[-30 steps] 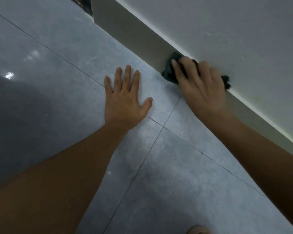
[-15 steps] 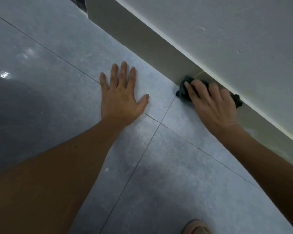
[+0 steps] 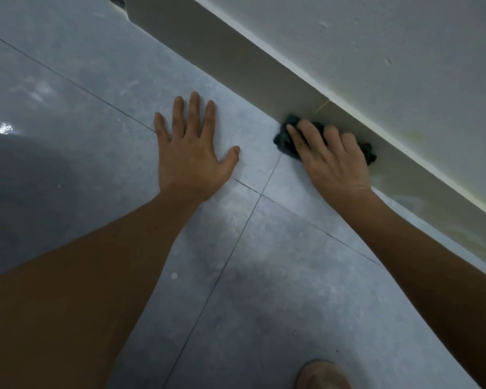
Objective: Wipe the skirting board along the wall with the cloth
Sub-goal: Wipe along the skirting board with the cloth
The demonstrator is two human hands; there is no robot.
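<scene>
A grey skirting board runs diagonally from upper left to lower right at the foot of a pale wall. My right hand presses a dark crumpled cloth against the lower part of the board, where it meets the floor. Most of the cloth is hidden under my fingers; its ends stick out on both sides. My left hand lies flat on the floor tiles with fingers spread, a little left of the cloth and holding nothing.
Glossy grey floor tiles with thin grout lines fill the view. The skirting board ends at a dark gap at the top left. A foot shows at the bottom edge. The board to the right carries faint yellowish streaks.
My right hand with the cloth slid down from the board's upper edge to its base, then shifted slightly left along the board. My left hand stayed planted on the floor.
</scene>
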